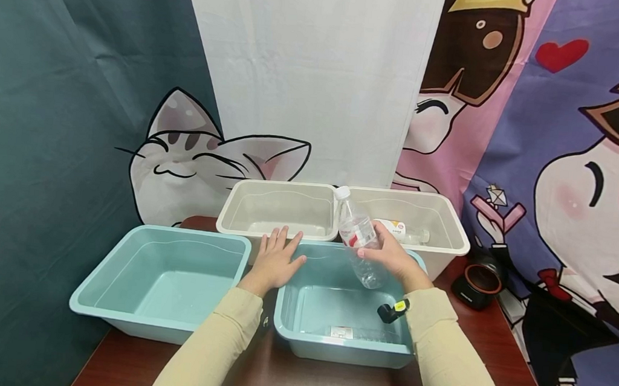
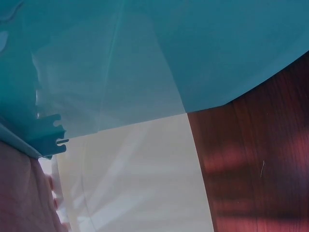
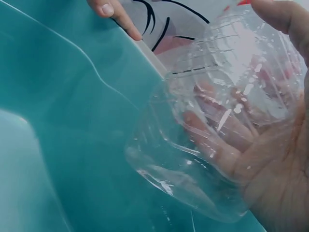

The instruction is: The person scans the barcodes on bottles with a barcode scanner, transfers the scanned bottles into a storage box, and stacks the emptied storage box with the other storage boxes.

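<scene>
Bottle (image 1: 360, 228), clear and capped in white, is gripped by the right hand (image 1: 394, 258), its body pinched between thumb and curled fingers. It is held aslant above the right blue bin (image 1: 308, 311) — cap up and to the left, base down and to the right — with its red-and-white label turned partly into view. In the right wrist view, the fingers are seen through the clear plastic. Nothing is held by the left hand (image 1: 274, 260); its fingers are spread and straight, and it is placed at the back left corner of the right blue bin, fingertips pointed toward the left white bin (image 1: 264, 209). A second bottle (image 1: 366, 335) is seen lying along the near side of the right blue bin, and a third (image 1: 416, 236) is seen lying in the right white bin (image 1: 441, 218). The left blue bin (image 1: 170, 294) is set apart from the right one, and both are placed in front of the white pair on the brown table (image 1: 273, 372). A black device (image 1: 478, 285) is set beside the right white bin. Behind everything, a cartoon-printed backdrop (image 1: 308, 66) is hung.
</scene>
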Tool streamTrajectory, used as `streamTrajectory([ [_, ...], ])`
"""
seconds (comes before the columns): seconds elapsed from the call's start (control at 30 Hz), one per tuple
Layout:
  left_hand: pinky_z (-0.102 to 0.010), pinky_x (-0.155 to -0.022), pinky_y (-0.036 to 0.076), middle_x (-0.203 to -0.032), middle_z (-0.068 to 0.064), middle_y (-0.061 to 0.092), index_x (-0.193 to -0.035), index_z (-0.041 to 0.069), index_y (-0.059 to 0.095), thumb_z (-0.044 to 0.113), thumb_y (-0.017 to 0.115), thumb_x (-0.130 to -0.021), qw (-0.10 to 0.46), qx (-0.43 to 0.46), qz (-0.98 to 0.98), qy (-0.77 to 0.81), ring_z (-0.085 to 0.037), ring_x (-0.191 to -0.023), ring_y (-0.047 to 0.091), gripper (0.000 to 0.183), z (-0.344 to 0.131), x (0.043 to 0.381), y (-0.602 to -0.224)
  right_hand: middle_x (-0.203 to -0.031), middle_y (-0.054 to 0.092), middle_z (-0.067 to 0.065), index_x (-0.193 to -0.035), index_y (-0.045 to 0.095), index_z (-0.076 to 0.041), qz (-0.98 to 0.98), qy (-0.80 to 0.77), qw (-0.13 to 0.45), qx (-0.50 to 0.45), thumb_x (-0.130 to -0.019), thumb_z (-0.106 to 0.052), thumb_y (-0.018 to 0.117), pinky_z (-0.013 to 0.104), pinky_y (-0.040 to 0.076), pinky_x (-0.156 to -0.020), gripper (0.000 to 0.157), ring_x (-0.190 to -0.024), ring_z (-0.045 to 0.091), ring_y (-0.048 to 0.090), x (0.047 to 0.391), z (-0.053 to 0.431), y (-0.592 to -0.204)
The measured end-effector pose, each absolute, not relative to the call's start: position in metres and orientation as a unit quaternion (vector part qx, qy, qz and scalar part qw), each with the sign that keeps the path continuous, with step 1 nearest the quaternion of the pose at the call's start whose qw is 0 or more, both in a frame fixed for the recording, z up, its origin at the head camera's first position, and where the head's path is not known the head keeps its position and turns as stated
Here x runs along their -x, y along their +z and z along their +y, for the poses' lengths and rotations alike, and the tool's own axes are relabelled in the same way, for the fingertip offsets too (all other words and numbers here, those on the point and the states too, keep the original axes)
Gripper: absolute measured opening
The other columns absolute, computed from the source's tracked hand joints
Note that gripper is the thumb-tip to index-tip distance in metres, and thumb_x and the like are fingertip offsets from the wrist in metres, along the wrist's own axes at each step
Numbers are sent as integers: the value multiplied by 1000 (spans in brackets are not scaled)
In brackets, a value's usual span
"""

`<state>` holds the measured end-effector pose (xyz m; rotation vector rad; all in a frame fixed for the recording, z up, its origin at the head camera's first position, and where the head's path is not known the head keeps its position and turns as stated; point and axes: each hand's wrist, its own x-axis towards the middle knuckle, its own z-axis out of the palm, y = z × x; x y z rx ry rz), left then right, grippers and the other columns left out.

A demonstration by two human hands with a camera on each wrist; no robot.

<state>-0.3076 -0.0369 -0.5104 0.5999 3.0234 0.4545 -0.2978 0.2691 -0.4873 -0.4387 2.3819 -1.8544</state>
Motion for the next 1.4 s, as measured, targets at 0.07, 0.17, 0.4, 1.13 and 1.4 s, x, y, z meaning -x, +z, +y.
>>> streamTrajectory([
  [0.07,-57,-123,-3,-168,-20,9,-163,21,23,53,37,-105,14,-192,970,146,-38,-155,0,68,-37,308,-510,-133,54,20,-146,34,-8,778,-614,43,127,-88,-12,76,48,47,-102,72,-113,28,57,298,269,-487],
  [0.17,-57,-123,-3,-168,-20,8,-163,21,22,53,37,-104,16,-191,970,147,-38,-155,0,69,-37,308,-511,-134,51,23,-149,28,-7,779,-617,32,105,-88,-13,75,48,47,-101,77,-115,30,56,298,268,-486],
  [0.4,-56,-123,-6,-169,-18,6,-163,23,20,53,37,-105,25,-188,971,144,-36,-156,-2,68,-38,309,-512,-131,58,26,-151,36,-4,794,-601,8,86,-88,-19,75,52,49,-100,75,-109,32,61,299,267,-485],
  [1.13,-56,-123,-5,-169,-18,7,-163,23,21,52,40,-104,18,-188,972,139,-37,-156,0,68,-37,311,-514,-106,70,13,-143,39,6,745,-665,28,50,-102,-67,17,35,59,-78,87,-84,16,70,303,266,-484],
  [1.4,-55,-123,-5,-169,-17,7,-163,24,20,51,42,-103,19,-186,973,134,-37,-156,0,70,-36,311,-514,-124,60,26,-151,35,1,772,-635,7,24,-106,-61,22,51,49,-101,77,-103,25,65,303,269,-486],
])
